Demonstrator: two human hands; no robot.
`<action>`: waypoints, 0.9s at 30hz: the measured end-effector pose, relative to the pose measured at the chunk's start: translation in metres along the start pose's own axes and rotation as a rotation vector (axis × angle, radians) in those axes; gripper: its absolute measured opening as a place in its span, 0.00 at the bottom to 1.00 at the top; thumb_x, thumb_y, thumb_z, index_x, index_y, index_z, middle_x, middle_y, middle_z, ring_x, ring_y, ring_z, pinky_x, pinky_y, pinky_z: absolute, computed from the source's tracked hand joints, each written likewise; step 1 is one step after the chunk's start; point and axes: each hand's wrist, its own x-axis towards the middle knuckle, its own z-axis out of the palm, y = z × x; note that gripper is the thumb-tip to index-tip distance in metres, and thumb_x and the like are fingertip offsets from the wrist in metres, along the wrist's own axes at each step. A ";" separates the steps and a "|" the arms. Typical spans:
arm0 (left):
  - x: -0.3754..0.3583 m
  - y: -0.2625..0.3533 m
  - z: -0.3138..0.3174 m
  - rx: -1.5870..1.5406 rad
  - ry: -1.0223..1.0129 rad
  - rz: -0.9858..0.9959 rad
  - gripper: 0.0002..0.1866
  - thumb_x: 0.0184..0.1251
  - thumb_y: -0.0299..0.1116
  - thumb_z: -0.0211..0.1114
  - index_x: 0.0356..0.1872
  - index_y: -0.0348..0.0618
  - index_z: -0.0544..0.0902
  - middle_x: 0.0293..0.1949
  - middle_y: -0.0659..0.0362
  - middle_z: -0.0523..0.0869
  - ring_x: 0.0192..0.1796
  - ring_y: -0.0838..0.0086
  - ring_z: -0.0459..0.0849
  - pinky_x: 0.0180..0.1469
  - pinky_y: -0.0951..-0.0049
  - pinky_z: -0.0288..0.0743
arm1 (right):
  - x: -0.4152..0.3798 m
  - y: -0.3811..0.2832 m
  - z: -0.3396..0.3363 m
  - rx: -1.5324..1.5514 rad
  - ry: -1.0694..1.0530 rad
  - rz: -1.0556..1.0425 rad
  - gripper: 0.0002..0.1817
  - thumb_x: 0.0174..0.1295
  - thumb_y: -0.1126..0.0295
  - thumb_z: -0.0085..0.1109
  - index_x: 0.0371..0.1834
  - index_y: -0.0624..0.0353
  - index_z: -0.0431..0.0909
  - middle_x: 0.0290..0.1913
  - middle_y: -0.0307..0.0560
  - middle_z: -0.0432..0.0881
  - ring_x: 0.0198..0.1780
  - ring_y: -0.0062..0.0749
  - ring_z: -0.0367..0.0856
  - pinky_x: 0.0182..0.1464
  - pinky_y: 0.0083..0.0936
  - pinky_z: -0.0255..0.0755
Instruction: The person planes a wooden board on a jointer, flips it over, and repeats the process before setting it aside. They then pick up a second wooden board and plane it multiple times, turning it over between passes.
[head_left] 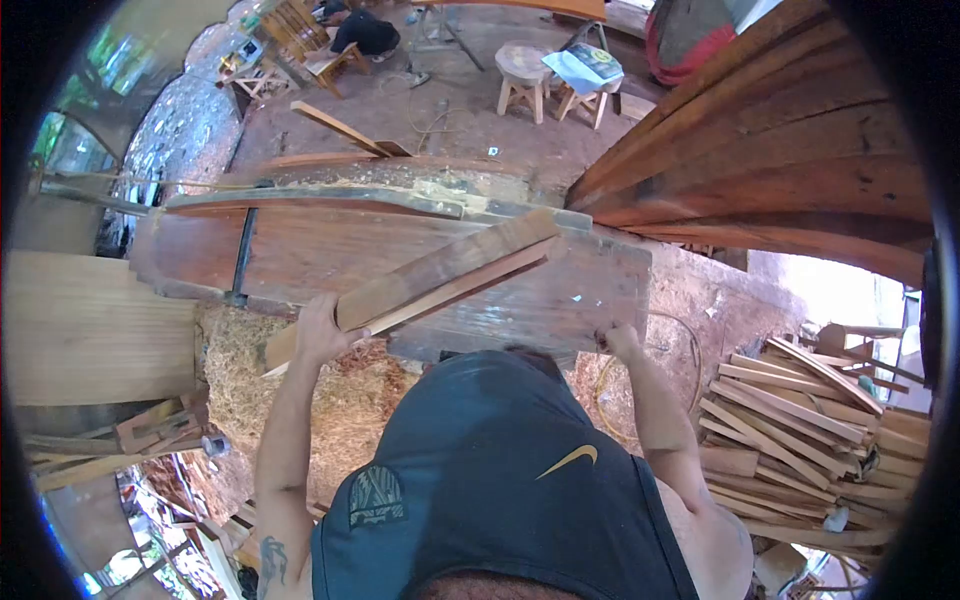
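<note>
My left hand (324,332) is wrapped round the near end of a pair of wooden boards (445,266), held slantwise over the workbench (610,275). The boards lie side by side, their far ends pointing up and to the right, and shorter ends stick out beyond my hand at lower left. At the bench's near right edge, my right hand (622,341) has its fingers curled closed; a small dark thing shows at the fingertips, too small to name.
A bar clamp (243,255) crosses the bench, with a long curved strip (320,198) along its far side. Large reddish timber (770,150) rises at right. Wood strips (790,420) are piled at lower right. Beyond are stools (524,65) and a crouching person (368,35).
</note>
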 end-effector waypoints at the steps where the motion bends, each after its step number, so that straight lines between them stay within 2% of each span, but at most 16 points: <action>1: 0.002 -0.002 -0.002 0.007 -0.025 0.000 0.42 0.40 0.55 0.90 0.58 0.44 0.86 0.53 0.45 0.88 0.61 0.45 0.84 0.65 0.49 0.76 | 0.001 -0.028 -0.012 0.136 0.000 0.182 0.09 0.61 0.72 0.66 0.41 0.65 0.86 0.31 0.51 0.90 0.30 0.33 0.90 0.28 0.33 0.82; 2: 0.007 -0.003 -0.006 0.007 -0.022 0.005 0.44 0.39 0.55 0.90 0.59 0.44 0.86 0.54 0.44 0.89 0.61 0.45 0.84 0.66 0.49 0.77 | -0.001 -0.068 -0.029 0.272 0.024 0.365 0.08 0.62 0.72 0.66 0.39 0.65 0.86 0.31 0.51 0.90 0.30 0.32 0.90 0.29 0.34 0.82; 4: 0.018 -0.004 -0.013 0.008 -0.024 0.010 0.46 0.37 0.55 0.91 0.61 0.43 0.86 0.56 0.44 0.90 0.62 0.45 0.85 0.67 0.50 0.78 | -0.007 -0.120 -0.043 0.339 0.117 0.347 0.08 0.63 0.71 0.67 0.39 0.64 0.86 0.31 0.51 0.91 0.30 0.31 0.90 0.28 0.34 0.82; 5: 0.027 -0.004 -0.020 -0.022 -0.095 -0.032 0.47 0.36 0.55 0.90 0.62 0.43 0.86 0.57 0.44 0.90 0.62 0.45 0.86 0.67 0.50 0.78 | -0.006 -0.130 -0.040 0.373 0.161 0.340 0.08 0.64 0.70 0.67 0.39 0.64 0.86 0.32 0.51 0.91 0.29 0.31 0.90 0.28 0.34 0.81; 6: 0.040 -0.004 -0.030 -0.054 -0.163 -0.075 0.48 0.36 0.55 0.90 0.63 0.43 0.86 0.57 0.43 0.90 0.62 0.46 0.87 0.67 0.51 0.79 | 0.001 -0.126 -0.034 0.467 0.095 0.386 0.08 0.65 0.69 0.68 0.40 0.63 0.86 0.30 0.49 0.90 0.28 0.29 0.88 0.28 0.33 0.81; 9: 0.075 -0.018 -0.038 -0.010 -0.240 -0.130 0.49 0.36 0.55 0.90 0.64 0.42 0.86 0.57 0.44 0.92 0.61 0.47 0.89 0.65 0.52 0.82 | 0.013 -0.125 -0.008 0.562 0.112 0.322 0.06 0.61 0.75 0.67 0.39 0.63 0.81 0.23 0.44 0.80 0.20 0.28 0.78 0.20 0.29 0.70; 12: 0.093 -0.027 -0.038 0.049 -0.281 -0.144 0.50 0.35 0.56 0.90 0.65 0.42 0.86 0.57 0.44 0.92 0.60 0.48 0.89 0.65 0.54 0.82 | 0.010 -0.116 0.009 0.545 0.040 0.322 0.09 0.60 0.71 0.69 0.39 0.64 0.81 0.25 0.49 0.85 0.24 0.33 0.84 0.25 0.33 0.77; 15: 0.095 -0.025 -0.040 0.014 -0.296 -0.155 0.50 0.35 0.56 0.90 0.64 0.42 0.86 0.58 0.44 0.92 0.61 0.48 0.89 0.65 0.53 0.82 | 0.011 -0.078 0.035 0.297 0.063 0.233 0.16 0.58 0.65 0.70 0.43 0.65 0.83 0.30 0.54 0.90 0.30 0.38 0.90 0.35 0.36 0.83; 17: 0.094 -0.026 -0.041 0.003 -0.289 -0.156 0.49 0.35 0.56 0.90 0.63 0.42 0.86 0.57 0.43 0.92 0.61 0.48 0.89 0.64 0.53 0.82 | 0.002 -0.066 0.046 0.225 0.151 0.158 0.12 0.60 0.67 0.69 0.40 0.66 0.84 0.28 0.50 0.87 0.29 0.33 0.88 0.33 0.32 0.81; 18: 0.094 -0.026 -0.040 0.011 -0.283 -0.151 0.49 0.35 0.56 0.90 0.63 0.42 0.86 0.57 0.43 0.92 0.61 0.48 0.89 0.64 0.53 0.82 | -0.003 -0.070 0.045 0.188 0.198 0.122 0.11 0.61 0.68 0.69 0.38 0.67 0.84 0.26 0.47 0.86 0.28 0.31 0.86 0.32 0.31 0.80; 21: 0.090 -0.026 -0.037 0.017 -0.265 -0.141 0.47 0.35 0.56 0.90 0.61 0.42 0.86 0.57 0.43 0.92 0.61 0.48 0.89 0.64 0.52 0.82 | -0.012 -0.087 0.031 0.240 0.138 0.226 0.13 0.62 0.68 0.69 0.42 0.67 0.86 0.29 0.50 0.89 0.30 0.33 0.88 0.34 0.32 0.82; 24: 0.084 -0.026 -0.033 0.022 -0.237 -0.142 0.45 0.37 0.55 0.90 0.58 0.41 0.86 0.56 0.43 0.92 0.60 0.47 0.89 0.63 0.51 0.82 | -0.002 -0.111 0.015 0.467 0.146 0.259 0.16 0.62 0.67 0.70 0.47 0.68 0.87 0.36 0.53 0.92 0.34 0.34 0.91 0.39 0.34 0.84; 27: 0.072 -0.025 -0.031 -0.024 -0.216 -0.126 0.44 0.37 0.54 0.90 0.57 0.41 0.86 0.55 0.42 0.92 0.60 0.45 0.89 0.63 0.50 0.82 | 0.018 -0.149 -0.014 0.098 0.237 0.022 0.21 0.62 0.67 0.71 0.56 0.66 0.85 0.44 0.56 0.93 0.41 0.37 0.93 0.45 0.36 0.86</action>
